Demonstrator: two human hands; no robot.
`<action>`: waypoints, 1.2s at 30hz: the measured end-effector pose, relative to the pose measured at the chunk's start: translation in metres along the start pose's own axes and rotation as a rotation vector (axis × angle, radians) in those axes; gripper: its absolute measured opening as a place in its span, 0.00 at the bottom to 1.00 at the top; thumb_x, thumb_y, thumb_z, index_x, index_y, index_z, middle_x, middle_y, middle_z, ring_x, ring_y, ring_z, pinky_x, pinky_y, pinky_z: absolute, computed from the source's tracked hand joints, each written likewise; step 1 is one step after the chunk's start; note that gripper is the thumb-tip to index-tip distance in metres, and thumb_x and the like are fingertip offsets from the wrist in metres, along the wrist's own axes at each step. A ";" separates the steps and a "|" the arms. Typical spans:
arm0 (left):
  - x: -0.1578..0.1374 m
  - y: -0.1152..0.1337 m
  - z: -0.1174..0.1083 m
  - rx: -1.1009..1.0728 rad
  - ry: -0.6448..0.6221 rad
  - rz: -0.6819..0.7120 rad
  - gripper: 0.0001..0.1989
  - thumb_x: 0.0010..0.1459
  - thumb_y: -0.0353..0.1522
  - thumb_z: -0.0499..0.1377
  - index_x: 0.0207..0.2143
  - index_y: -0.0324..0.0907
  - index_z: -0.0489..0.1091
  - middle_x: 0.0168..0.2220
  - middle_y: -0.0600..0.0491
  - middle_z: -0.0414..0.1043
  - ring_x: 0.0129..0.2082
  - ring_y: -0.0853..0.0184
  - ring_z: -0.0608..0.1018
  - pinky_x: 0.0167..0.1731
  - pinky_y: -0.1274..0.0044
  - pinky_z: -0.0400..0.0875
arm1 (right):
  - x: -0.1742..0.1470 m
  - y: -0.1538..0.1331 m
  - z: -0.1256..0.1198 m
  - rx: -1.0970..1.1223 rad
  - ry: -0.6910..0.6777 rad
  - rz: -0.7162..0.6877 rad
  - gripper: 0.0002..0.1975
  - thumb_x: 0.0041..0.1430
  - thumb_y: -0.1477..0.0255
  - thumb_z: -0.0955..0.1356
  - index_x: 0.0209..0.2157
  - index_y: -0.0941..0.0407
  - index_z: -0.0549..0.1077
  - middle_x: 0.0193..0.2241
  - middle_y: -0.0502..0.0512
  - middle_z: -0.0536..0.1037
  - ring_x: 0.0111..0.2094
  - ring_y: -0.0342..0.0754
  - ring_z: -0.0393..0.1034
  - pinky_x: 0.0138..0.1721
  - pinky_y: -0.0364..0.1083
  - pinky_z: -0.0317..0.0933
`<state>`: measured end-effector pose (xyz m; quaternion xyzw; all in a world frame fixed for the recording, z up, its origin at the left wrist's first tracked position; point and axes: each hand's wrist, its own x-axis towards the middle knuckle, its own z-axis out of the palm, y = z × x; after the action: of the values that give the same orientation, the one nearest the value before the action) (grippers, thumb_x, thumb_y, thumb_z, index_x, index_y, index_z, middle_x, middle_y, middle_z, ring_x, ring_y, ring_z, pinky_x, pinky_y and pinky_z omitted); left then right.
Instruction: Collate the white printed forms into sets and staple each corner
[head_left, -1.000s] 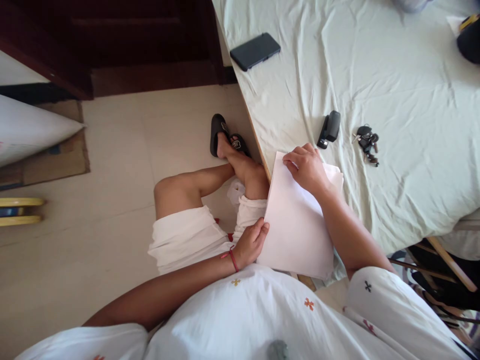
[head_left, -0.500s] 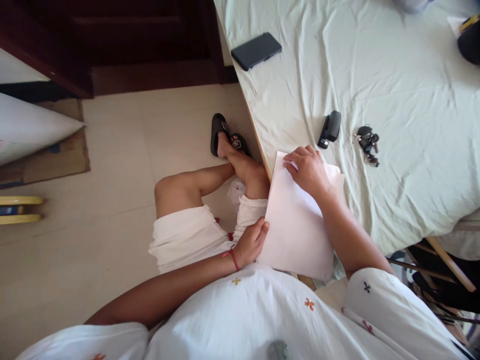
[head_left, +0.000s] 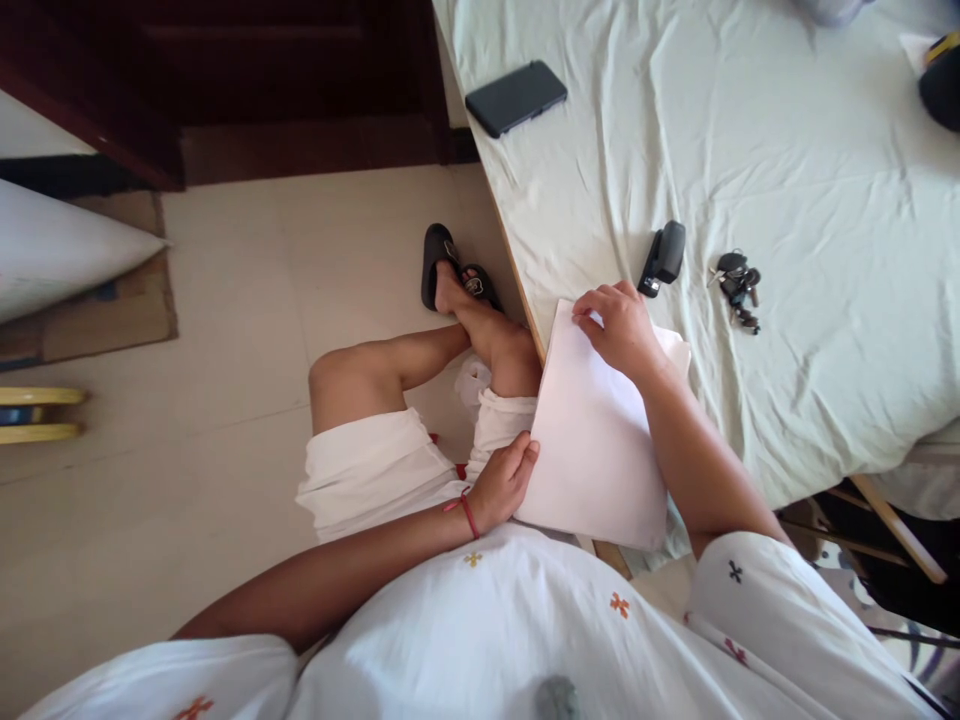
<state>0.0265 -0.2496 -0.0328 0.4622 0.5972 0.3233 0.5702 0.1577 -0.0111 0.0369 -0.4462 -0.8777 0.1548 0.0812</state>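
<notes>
White sheets of paper (head_left: 592, 450) lie in a stack at the table's near left edge, partly over my lap. My left hand (head_left: 504, 485), a red string on its wrist, grips the stack's left edge with the thumb on top. At the far edge my right hand (head_left: 619, 328) is closed, thumb and forefinger pinched together on the paper near its upper left corner. Just beyond this hand stands a black stapler (head_left: 663, 259). A bunch of keys (head_left: 738, 290) lies to its right.
A pale green cloth (head_left: 825, 200) with wrinkles covers the table. Near its far left edge rests a black phone (head_left: 516, 98). A black and yellow object (head_left: 941, 85) is at the right. My legs (head_left: 397, 370) are crossed beside the table over the tiled floor.
My right hand has shifted slightly up and right along the far edge, its thumb and forefinger drawn closer together. My left hand keeps its hold on the stack.
</notes>
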 end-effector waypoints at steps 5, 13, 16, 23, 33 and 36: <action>-0.001 0.001 -0.001 0.008 0.009 0.004 0.18 0.71 0.46 0.43 0.31 0.46 0.57 0.25 0.58 0.60 0.28 0.67 0.67 0.33 0.72 0.58 | 0.009 0.000 0.002 -0.038 0.036 -0.030 0.10 0.65 0.73 0.64 0.36 0.53 0.78 0.38 0.60 0.80 0.45 0.60 0.65 0.45 0.57 0.56; -0.001 0.001 -0.001 0.028 -0.008 0.000 0.17 0.70 0.46 0.43 0.31 0.46 0.56 0.25 0.57 0.60 0.28 0.66 0.67 0.34 0.72 0.59 | 0.009 0.002 0.004 -0.056 0.030 0.026 0.08 0.65 0.74 0.65 0.38 0.54 0.78 0.39 0.61 0.80 0.46 0.61 0.65 0.47 0.57 0.57; -0.001 0.003 -0.002 0.024 -0.008 -0.009 0.18 0.70 0.46 0.43 0.31 0.46 0.56 0.24 0.58 0.59 0.27 0.66 0.67 0.33 0.72 0.59 | 0.008 0.003 0.005 -0.036 0.037 0.022 0.09 0.64 0.74 0.65 0.38 0.54 0.79 0.39 0.60 0.80 0.46 0.61 0.65 0.48 0.57 0.57; -0.002 0.008 -0.003 0.029 -0.023 -0.050 0.18 0.69 0.47 0.45 0.32 0.46 0.57 0.26 0.56 0.62 0.29 0.65 0.68 0.34 0.71 0.59 | 0.009 0.000 0.005 -0.015 0.042 0.044 0.09 0.64 0.74 0.65 0.37 0.54 0.78 0.39 0.60 0.80 0.46 0.60 0.65 0.48 0.56 0.56; -0.003 0.008 -0.003 0.014 -0.022 -0.044 0.17 0.69 0.47 0.45 0.33 0.46 0.58 0.27 0.56 0.64 0.29 0.65 0.69 0.34 0.71 0.60 | 0.011 -0.006 0.003 -0.061 0.022 0.091 0.09 0.64 0.75 0.65 0.38 0.54 0.78 0.40 0.60 0.80 0.49 0.61 0.65 0.46 0.57 0.56; -0.003 0.006 -0.002 0.015 -0.013 -0.031 0.17 0.70 0.46 0.45 0.32 0.46 0.57 0.25 0.57 0.61 0.28 0.66 0.67 0.34 0.72 0.59 | 0.011 -0.006 0.004 -0.062 0.038 0.085 0.10 0.65 0.74 0.65 0.39 0.54 0.79 0.41 0.61 0.79 0.49 0.62 0.65 0.47 0.58 0.57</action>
<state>0.0250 -0.2500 -0.0254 0.4593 0.6032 0.3069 0.5753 0.1461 -0.0065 0.0347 -0.4885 -0.8605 0.1222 0.0774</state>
